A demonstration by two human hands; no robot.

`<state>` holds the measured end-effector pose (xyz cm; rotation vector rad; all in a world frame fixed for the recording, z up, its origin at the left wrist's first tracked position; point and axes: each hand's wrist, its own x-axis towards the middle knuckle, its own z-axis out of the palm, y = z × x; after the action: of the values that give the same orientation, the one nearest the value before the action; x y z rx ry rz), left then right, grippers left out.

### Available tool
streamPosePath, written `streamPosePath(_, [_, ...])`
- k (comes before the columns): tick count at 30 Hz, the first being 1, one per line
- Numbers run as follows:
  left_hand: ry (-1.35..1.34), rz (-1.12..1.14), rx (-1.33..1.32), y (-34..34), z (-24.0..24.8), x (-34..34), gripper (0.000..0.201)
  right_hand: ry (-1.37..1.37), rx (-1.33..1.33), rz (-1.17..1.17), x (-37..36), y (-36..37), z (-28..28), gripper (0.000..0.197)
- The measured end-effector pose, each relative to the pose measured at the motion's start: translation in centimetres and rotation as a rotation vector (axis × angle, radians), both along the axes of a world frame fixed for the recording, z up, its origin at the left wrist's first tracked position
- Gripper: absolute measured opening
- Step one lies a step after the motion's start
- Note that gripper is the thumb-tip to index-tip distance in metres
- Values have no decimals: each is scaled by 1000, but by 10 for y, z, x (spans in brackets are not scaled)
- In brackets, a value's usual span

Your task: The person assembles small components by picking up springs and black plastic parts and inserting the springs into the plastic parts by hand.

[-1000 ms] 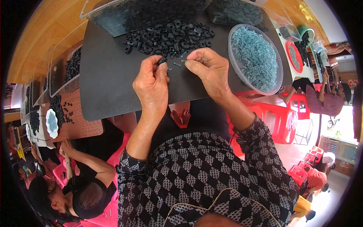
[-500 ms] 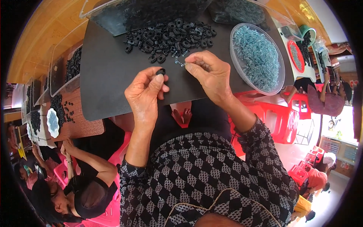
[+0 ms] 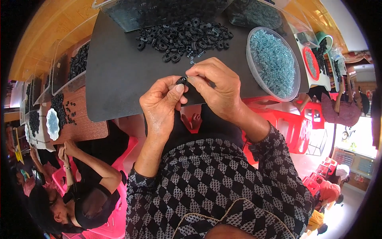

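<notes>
My left hand [image 3: 160, 99] pinches a small black plastic part [image 3: 182, 80] between thumb and fingers, just over the table's near edge. Thumb and forefinger of my right hand [image 3: 217, 83] are closed at the top of that part, with a tiny shiny spring [image 3: 188, 78] showing at their tips. How far the spring sits in the part cannot be made out. A few loose springs [image 3: 192, 59] lie on the dark table [image 3: 119, 75] just beyond my hands. Behind them spreads a pile of similar black parts [image 3: 185, 38].
A round clear tub [image 3: 274, 63] full of bluish springs stands at the right. Clear bins [image 3: 127, 18] line the far edge. Red stools [image 3: 290, 131] are at the right. At the lower left a person [image 3: 95, 195] sits by a brown table [image 3: 85, 129].
My right hand has moved left from the loose springs to the black part. My left hand has come slightly right, so both hands now meet. The view has shifted a little.
</notes>
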<state>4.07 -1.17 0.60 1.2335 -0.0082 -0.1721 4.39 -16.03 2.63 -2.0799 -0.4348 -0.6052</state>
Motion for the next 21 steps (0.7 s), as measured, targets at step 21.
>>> streamPosePath(21, [-71,62,-27,16,-9,-5,16,-172,-141,-113,35,-3,-9,17])
